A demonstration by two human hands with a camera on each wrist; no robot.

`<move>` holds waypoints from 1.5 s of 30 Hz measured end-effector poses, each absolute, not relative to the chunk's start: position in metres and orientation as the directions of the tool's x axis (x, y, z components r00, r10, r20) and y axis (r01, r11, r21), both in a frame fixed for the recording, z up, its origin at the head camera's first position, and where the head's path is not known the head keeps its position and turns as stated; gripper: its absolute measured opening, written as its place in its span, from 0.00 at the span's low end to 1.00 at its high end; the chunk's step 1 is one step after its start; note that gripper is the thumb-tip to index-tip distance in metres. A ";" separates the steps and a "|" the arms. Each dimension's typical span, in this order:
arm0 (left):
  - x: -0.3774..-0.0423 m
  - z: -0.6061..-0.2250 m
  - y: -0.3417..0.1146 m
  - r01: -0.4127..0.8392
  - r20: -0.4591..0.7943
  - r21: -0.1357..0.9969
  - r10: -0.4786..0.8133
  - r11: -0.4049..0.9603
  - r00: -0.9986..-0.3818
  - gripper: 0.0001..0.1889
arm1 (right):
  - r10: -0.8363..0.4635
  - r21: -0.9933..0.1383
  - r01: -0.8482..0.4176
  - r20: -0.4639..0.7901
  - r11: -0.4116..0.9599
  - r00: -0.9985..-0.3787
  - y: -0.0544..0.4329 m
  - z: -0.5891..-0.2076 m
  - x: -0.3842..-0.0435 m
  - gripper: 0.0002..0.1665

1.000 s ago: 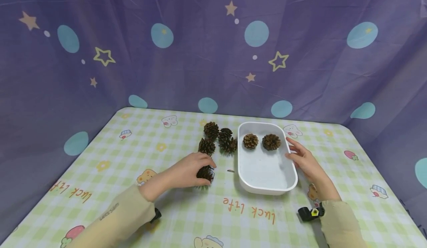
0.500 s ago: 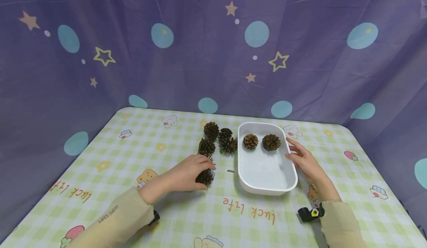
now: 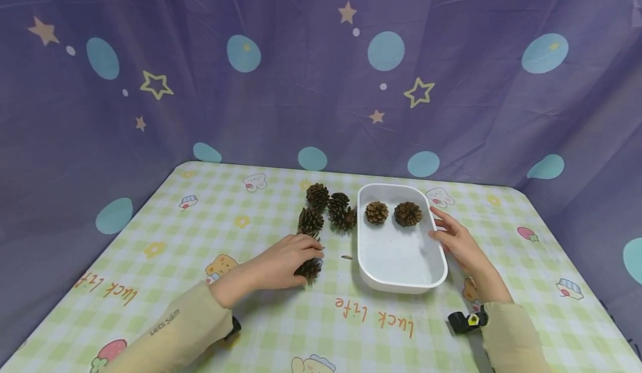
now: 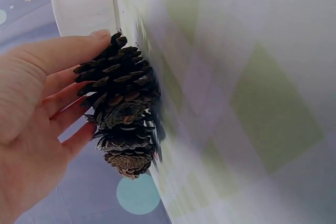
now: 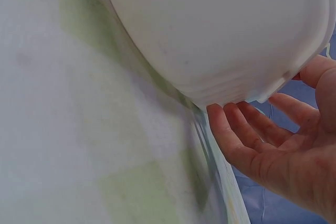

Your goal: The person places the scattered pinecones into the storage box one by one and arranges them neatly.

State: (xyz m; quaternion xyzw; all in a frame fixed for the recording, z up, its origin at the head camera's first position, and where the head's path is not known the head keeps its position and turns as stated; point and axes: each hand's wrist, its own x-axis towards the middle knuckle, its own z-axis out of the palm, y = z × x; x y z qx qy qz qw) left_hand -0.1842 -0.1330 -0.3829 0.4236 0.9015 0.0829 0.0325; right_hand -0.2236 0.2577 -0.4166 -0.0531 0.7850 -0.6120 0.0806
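My left hand (image 3: 286, 258) is over the nearest dark pine cone (image 3: 310, 270) of a cluster on the table. In the left wrist view the thumb lies along the top end of this pine cone (image 4: 118, 80), with the fingers curved behind it. Another pine cone (image 4: 128, 153) lines up just beyond it. My right hand (image 3: 458, 242) holds the right side of a white plastic container (image 3: 398, 286), thumb at the rim. In the right wrist view its fingertips touch the outer wall of the container (image 5: 210, 35). Two brown pine cones (image 3: 408, 214) lie inside, at the far end.
More dark pine cones (image 3: 317, 196) lie left of the container, some right by its wall. A small loose scale (image 3: 346, 257) sits on the checked tablecloth (image 3: 271, 317). A purple curtain (image 3: 321, 72) hangs behind the table.
My left thumb has drawn back slightly to the left along the near pine cone, and more of that cone shows. The right hand and the container have stayed still.
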 end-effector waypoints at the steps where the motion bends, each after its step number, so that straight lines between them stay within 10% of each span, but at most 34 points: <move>1: -0.184 -0.383 -0.133 0.758 0.011 0.176 0.769 0.627 -0.639 0.30 | -0.184 -0.969 0.014 -0.061 0.247 -0.981 0.258 -0.417 -0.224 0.40; 20: -0.185 -0.381 -0.133 0.758 0.008 0.173 0.769 0.629 -0.640 0.19 | -0.186 -0.968 0.006 -0.054 0.249 -0.981 0.259 -0.416 -0.224 0.40; 45: -0.186 -0.375 -0.115 0.600 0.086 0.462 0.640 0.653 -0.763 0.19 | -0.172 -0.965 0.022 -0.069 0.260 -0.983 0.259 -0.419 -0.226 0.39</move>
